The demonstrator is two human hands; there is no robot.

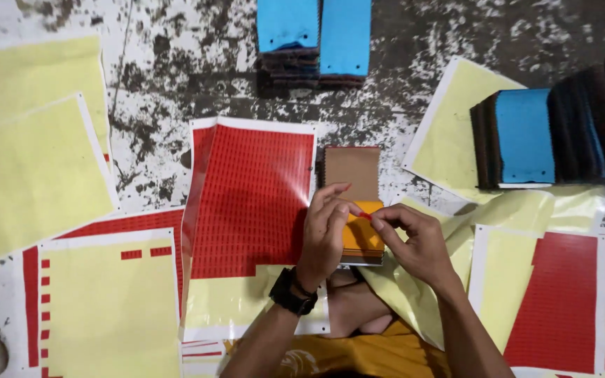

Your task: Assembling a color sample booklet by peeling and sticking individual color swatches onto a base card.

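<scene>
At frame centre, pinched between left hand (325,227) and right hand (414,241): small red paper sticker (364,215), light, flimsy, best gripped by edges, over orange swatch stack (363,234).

The sticker sheet (253,199) is red, gridded with small rectangles on pale yellow backing. The swatch book (356,203) shows a brown leaf above an orange one. The swatch stacks (314,35) are bright blue over dark edges. The floor (176,70) is mottled grey and white. The wristwatch (290,292) is black.
</scene>
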